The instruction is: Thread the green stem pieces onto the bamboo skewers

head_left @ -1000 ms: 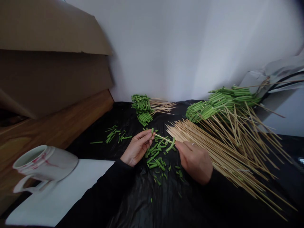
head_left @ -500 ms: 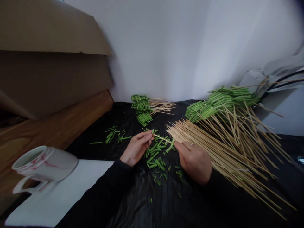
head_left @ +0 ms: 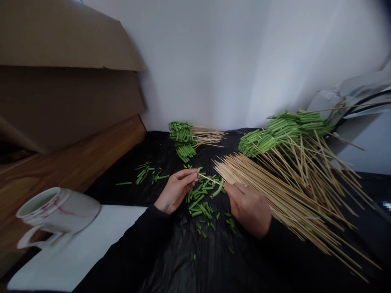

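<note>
Between my hands runs a thin wooden skewer (head_left: pixel 208 178). My right hand (head_left: pixel 249 207) is closed around it, a ring on one finger. A curved green bean piece (head_left: pixel 218 189) sits by the right fingertips, apparently on the skewer. My left hand (head_left: pixel 178 188) pinches a small green bean piece (head_left: pixel 199 169) at the skewer's far end. Below lie loose cut green pieces (head_left: pixel 200 203) on black plastic sheeting (head_left: pixel 180 260). Close to my right hand is a large heap of bare skewers (head_left: pixel 262 183).
Skewered green pieces are stacked at the back centre (head_left: pixel 183 140) and back right (head_left: pixel 284 130). More loose pieces (head_left: pixel 143 175) lie to the left. A white mug (head_left: pixel 61 211) stands on white paper (head_left: pixel 100 232), beside a cardboard box (head_left: pixel 70 93). A wall (head_left: pixel 214 61) closes the back.
My left fingertips and the small green piece have shifted slightly to the right. My right hand has barely moved and keeps its grip on the skewer.
</note>
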Demonstrator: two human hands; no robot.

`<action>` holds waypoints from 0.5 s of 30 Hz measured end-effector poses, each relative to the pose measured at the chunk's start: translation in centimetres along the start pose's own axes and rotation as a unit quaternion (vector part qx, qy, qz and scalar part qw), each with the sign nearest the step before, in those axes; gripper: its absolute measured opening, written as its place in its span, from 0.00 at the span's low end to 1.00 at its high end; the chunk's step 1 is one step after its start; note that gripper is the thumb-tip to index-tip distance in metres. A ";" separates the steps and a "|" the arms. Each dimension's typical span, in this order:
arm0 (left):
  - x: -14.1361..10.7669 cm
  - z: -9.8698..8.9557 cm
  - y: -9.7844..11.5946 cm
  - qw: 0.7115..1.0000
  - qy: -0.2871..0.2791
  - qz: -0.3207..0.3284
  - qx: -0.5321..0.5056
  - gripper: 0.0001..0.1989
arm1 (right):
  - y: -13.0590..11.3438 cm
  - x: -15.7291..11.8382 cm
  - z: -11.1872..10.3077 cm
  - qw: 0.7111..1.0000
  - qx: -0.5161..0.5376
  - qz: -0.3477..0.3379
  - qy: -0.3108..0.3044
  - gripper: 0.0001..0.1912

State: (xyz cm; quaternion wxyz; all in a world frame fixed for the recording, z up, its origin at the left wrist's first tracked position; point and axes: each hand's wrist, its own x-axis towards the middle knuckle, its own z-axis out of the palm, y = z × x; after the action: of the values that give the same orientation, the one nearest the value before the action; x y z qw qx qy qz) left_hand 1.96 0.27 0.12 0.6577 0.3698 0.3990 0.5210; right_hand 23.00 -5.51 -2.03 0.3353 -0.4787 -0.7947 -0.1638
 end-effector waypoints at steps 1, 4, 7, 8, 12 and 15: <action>0.0 0.0 0.0 1.000 -0.001 -0.010 -0.011 0.12 | 0.0 0.0 0.0 1.000 -0.001 0.000 0.003 0.13; 0.1 -0.1 0.0 0.999 -0.006 -0.038 -0.030 0.11 | 0.0 0.1 -0.1 1.000 -0.004 -0.002 0.009 0.13; 0.0 -0.1 -0.1 0.999 -0.005 -0.048 -0.024 0.10 | -0.1 0.1 -0.2 1.000 -0.002 -0.001 0.009 0.13; 0.0 0.0 -0.1 0.998 -0.006 -0.050 -0.023 0.10 | -0.1 0.1 -0.2 1.000 -0.003 -0.001 0.007 0.13; -0.1 0.1 -0.1 0.998 -0.012 -0.056 -0.029 0.10 | -0.1 0.0 -0.1 1.000 -0.007 0.004 0.005 0.13; 0.0 0.1 -0.2 0.998 -0.010 -0.048 -0.026 0.10 | -0.2 0.0 -0.1 1.000 -0.004 0.004 0.010 0.13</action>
State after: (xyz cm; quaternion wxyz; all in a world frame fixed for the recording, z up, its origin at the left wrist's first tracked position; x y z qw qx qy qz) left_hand 2.15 0.20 0.01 0.6951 0.3382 0.3967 0.4952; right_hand 22.89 -5.68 -1.94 0.3415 -0.4817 -0.7888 -0.1706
